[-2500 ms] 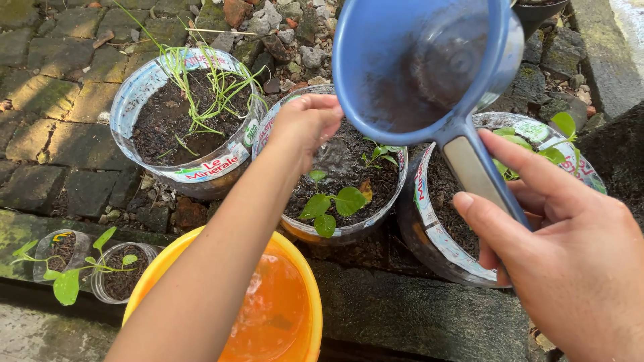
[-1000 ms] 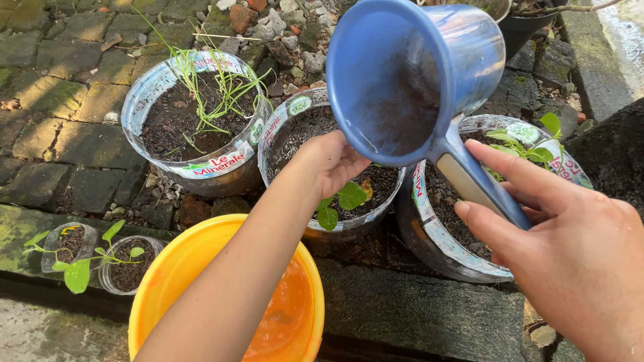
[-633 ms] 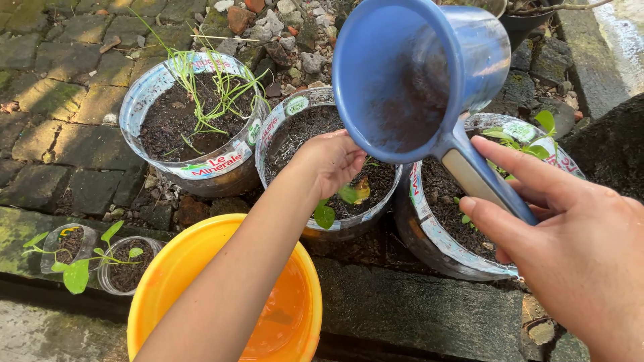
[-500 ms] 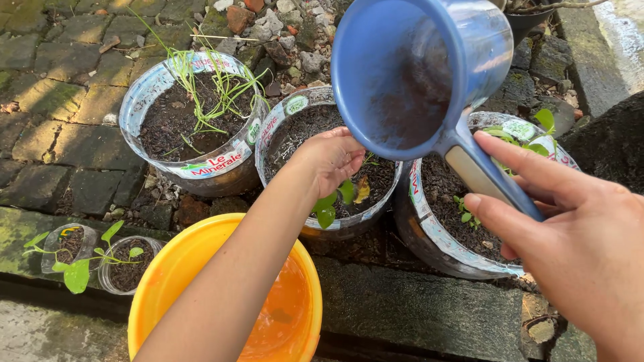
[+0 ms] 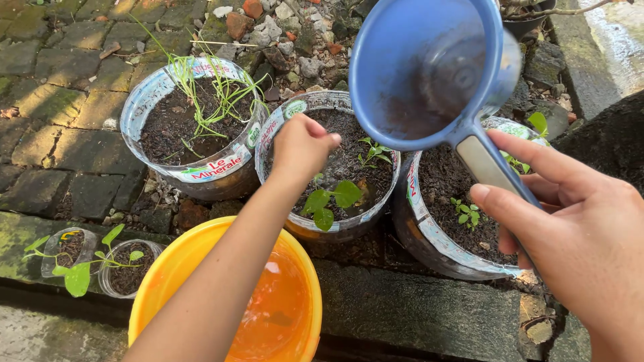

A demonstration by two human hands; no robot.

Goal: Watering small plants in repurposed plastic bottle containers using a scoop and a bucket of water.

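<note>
My right hand (image 5: pixel 577 241) grips the handle of a blue plastic dipper (image 5: pixel 429 67), held tilted above the pots with its mouth toward me. My left hand (image 5: pixel 302 147) hovers with fingers curled together over the middle pot (image 5: pixel 285 117), a cut clear plastic container of dark soil with small green seedlings (image 5: pixel 329 201). It holds nothing that I can see. To the right stands a similar pot (image 5: pixel 429 234) with small seedlings. At the left is a third pot (image 5: pixel 201 171) holding thin grass-like shoots.
An orange-yellow bucket (image 5: pixel 168 268) with water sits under my left forearm. Two small clear cups (image 5: pixel 121 271) with seedlings stand at the lower left. Mossy paving bricks, loose stones and a stone kerb surround the pots. A dark pot stands at the top right.
My left hand rose from low among the middle pot's seedlings and shifted left, fingers now curled. The dipper moved slightly right and tipped more upright.
</note>
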